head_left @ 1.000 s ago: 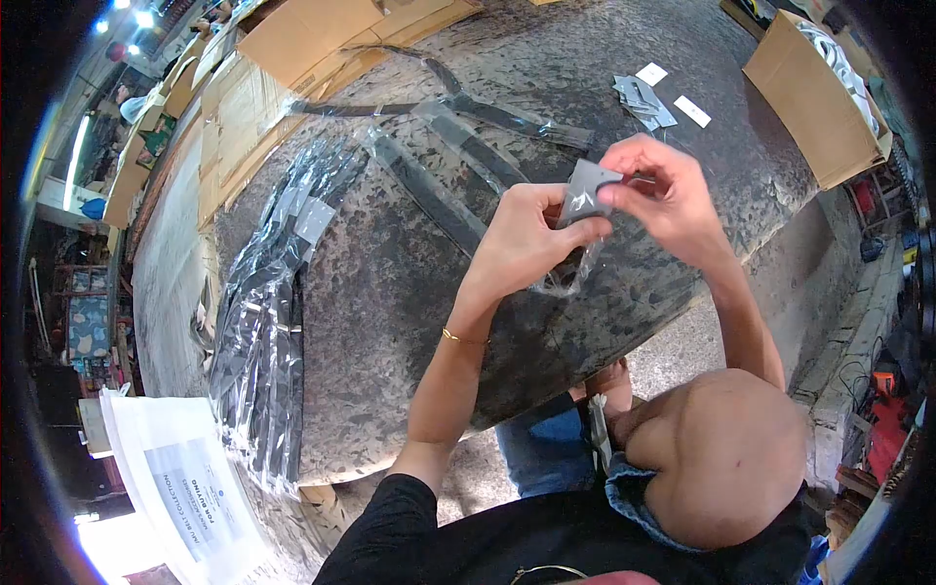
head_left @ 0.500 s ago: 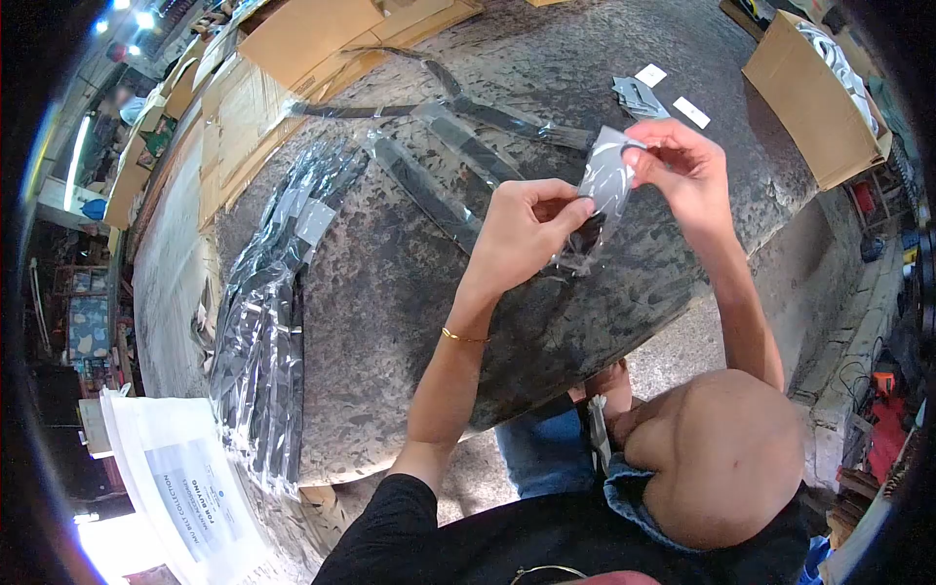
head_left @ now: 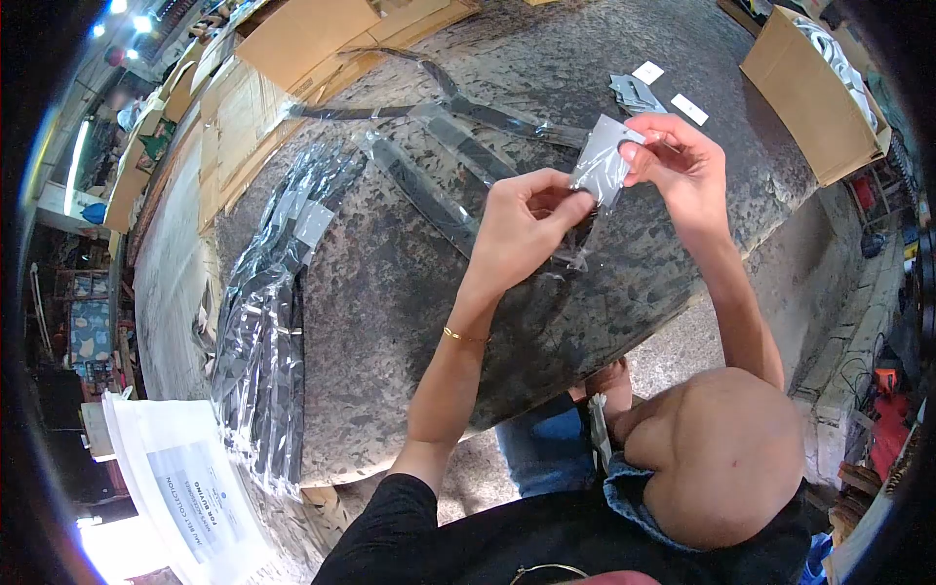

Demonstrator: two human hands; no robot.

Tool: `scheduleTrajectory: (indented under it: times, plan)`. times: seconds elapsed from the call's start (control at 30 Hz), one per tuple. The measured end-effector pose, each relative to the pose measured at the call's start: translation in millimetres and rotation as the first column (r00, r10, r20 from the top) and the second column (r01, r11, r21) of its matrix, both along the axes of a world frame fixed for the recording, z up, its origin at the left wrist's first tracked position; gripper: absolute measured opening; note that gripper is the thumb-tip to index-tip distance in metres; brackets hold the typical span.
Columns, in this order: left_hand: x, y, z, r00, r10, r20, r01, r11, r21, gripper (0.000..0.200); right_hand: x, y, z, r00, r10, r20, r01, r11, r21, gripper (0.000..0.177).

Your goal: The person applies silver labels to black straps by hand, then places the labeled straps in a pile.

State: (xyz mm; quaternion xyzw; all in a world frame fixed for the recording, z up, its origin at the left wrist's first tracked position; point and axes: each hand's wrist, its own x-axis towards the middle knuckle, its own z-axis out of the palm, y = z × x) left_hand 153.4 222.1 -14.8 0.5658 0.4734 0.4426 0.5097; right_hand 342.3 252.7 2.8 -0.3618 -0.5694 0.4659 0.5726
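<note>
A grey card (head_left: 602,164) with a glossy clear plastic sleeve (head_left: 577,255) about it is between my two hands over the dark mottled table (head_left: 390,390). My left hand (head_left: 531,219) pinches its lower left edge with thumb and finger. My right hand (head_left: 682,171) is closed on the card's right edge. Something dark shows in the sleeve below the card, partly behind my left hand. Just left of my hands lie black belts in clear sleeves (head_left: 421,195). Further left is a pile of plastic-wrapped black belts (head_left: 258,341), with a grey card (head_left: 314,223) on it.
Grey cards (head_left: 636,96) and two white cards (head_left: 689,109) lie beyond my right hand. A cardboard box (head_left: 804,107) stands at the table's right edge. Flattened cardboard (head_left: 302,39) lies at the far left. A printed white sack (head_left: 185,478) is at lower left.
The grey card has turned and risen slightly between my hands, so more of its flat face shows. Both hands have stayed nearly in place, still gripping.
</note>
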Motion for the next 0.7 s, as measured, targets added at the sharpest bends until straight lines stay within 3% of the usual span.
scheduleTrajectory:
  times: [0.1, 0.3, 0.4, 0.47, 0.6, 0.7]
  plan:
    - [5, -1, -2, 0.997, -0.074, 0.007, 0.074, 0.996, 0.051, 0.017, -4, -4, -2, 0.999, 0.008, -0.049, -0.010, 0.999, -0.036, 0.012]
    - [6, -3, 2, 0.987, -0.157, -0.011, 0.157, 0.987, -0.043, 0.018, -1, -3, -5, 0.996, -0.034, -0.088, 0.032, 0.999, -0.029, 0.009]
    - [7, -3, -3, 0.981, -0.137, -0.136, 0.136, 0.991, -0.016, 0.019, 0, -1, -1, 0.999, 0.017, -0.027, -0.017, 1.000, 0.001, 0.009]
    - [8, -4, 1, 0.993, -0.117, 0.017, 0.118, 0.989, -0.093, 0.019, 0, -3, 0, 1.000, 0.027, 0.002, -0.027, 1.000, 0.000, 0.010]
    - [1, -1, 0, 0.986, -0.167, 0.005, 0.167, 0.984, -0.057, 0.020, -1, -8, 3, 0.995, 0.052, 0.087, -0.058, 0.996, 0.070, 0.014]
    - [-5, 0, -2, 0.967, -0.244, 0.068, 0.251, 0.959, -0.131, 0.022, 0, -10, 5, 0.987, 0.038, 0.159, -0.050, 0.996, 0.070, 0.018]
